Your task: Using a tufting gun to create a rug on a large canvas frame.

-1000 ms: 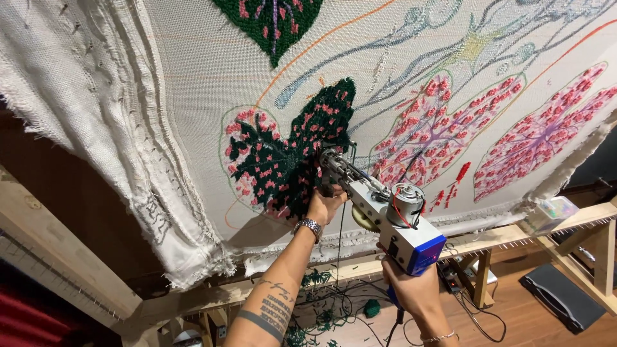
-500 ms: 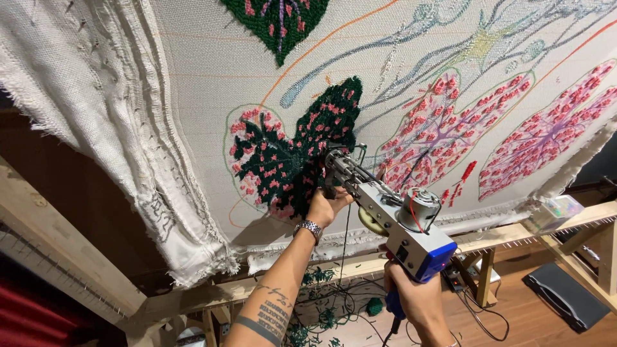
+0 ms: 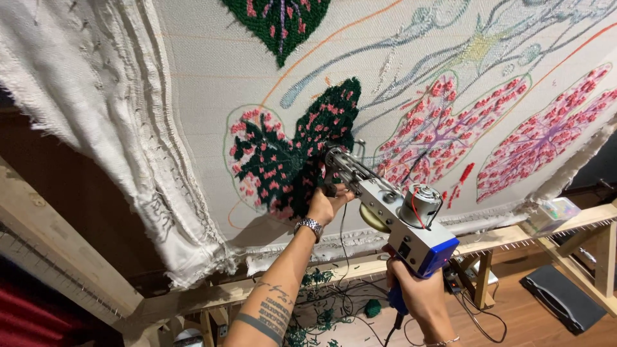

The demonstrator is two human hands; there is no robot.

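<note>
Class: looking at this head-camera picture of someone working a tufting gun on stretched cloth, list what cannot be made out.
- Tufting gun: its needle tip, hidden against the dark green yarn.
- Left hand: fingers behind the gun's front handle.
- Right hand: trigger finger covered by the blue housing.
- Cloth: top cut off by the frame edge.

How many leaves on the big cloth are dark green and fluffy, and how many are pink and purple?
Dark green leaves: 2, one at the tufting gun held by the left hand and right hand, one at the top edge
Pink and purple leaves: 2
Total: 4
</note>
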